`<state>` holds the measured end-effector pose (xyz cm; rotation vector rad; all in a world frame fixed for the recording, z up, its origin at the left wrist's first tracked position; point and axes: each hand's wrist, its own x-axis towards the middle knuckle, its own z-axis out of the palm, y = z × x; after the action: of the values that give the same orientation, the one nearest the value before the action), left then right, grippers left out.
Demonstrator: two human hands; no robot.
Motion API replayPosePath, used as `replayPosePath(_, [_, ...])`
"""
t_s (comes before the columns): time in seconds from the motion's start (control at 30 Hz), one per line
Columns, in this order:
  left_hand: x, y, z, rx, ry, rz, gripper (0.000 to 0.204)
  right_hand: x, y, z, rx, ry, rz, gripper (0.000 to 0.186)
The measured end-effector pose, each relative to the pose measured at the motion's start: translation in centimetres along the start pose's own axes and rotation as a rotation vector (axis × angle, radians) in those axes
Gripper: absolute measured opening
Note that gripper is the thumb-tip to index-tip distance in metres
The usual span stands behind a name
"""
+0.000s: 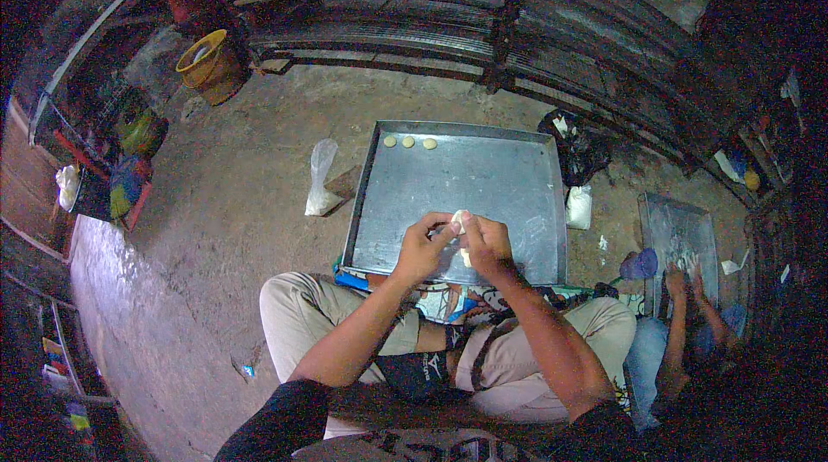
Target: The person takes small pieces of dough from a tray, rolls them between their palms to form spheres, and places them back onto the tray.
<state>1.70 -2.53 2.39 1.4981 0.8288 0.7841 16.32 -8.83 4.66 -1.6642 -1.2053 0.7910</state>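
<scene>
While I sit cross-legged on the floor at lower centre of the frame, my left hand (423,246) and right hand (485,242) meet over the near edge of the metal tray (517,238), both pinched onto one small dough piece (460,222). Left fingertips nip its top, right fingers curl round its underside; grip is narrow, both hands closed on the same lump. Step looks like shaping: the piece is pale, soft, still irregular, not yet a disc. Judging by that, the next move calls for light even pressure and a turn between the fingertips, then a reach to the tray's far edge. There, at upper centre, three formed rounds (409,142) sit in a short row, small, flat, pale yellow, just beside each other and well apart from my hands. Tray is square, shallow-rimmed, dull grey sheet metal, scuffed, mostly bare. Floor (233,203) is rough brown concrete, dusty. A clear plastic bag (320,177) stands crumpled left of the tray; a white packet (579,206) and a dark bag sit at its right edge. Yellow bucket (207,61) at upper left. At right of frame another person's hands (681,276) work over a second tray (681,233); what they hold I cannot tell.
</scene>
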Motion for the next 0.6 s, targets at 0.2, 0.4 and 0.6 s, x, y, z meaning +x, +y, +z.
replayPosePath(0.2, [0.2, -2.1, 0.0, -0.112, 0.094, -0.043, 0.026, 1.1, -0.1, -0.8, -0.436, 0.026, -0.147, 0.041])
replayPosePath(0.4, [0.3, -2.0, -0.3, -0.307, 0.014, -0.066, 0.028, 1.0, -1.1, -1.9, 0.094, -0.169, -0.151, 0.029])
replayPosePath(0.6, [0.1, -2.6, -0.5, -0.339, 0.002, -0.098, 0.035, 0.9, -1.2, -1.8, 0.131, -0.151, -0.105, 0.024])
